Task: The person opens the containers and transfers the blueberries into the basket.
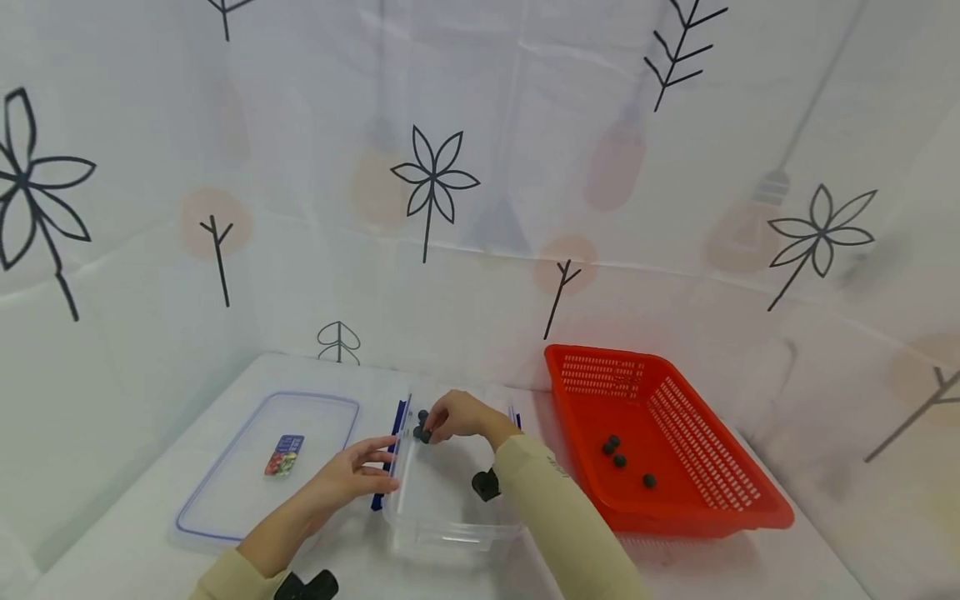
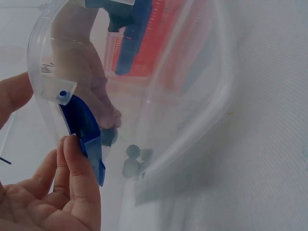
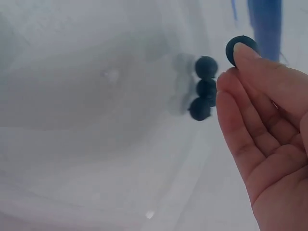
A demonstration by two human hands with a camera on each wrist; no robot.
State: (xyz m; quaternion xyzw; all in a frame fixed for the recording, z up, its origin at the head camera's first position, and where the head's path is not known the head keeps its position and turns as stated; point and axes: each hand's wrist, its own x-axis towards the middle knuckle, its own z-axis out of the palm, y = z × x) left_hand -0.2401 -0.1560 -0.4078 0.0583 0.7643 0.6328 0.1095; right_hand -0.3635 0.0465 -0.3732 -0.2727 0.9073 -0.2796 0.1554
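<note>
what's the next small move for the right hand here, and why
Probably lower the pinched dark ball and release it beside the three other dark balls. The right hand holds it inside the clear box, close to where those three lie, and the left hand is at the box's blue latch.

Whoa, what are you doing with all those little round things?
A person's right hand reaches into a clear box and pinches one dark ball. Three more balls sit close by in the box. The left hand touches the side of the box by its blue latch. Four dark balls lie in the red basket, and a clear lid lies on the other side of the box.
</note>
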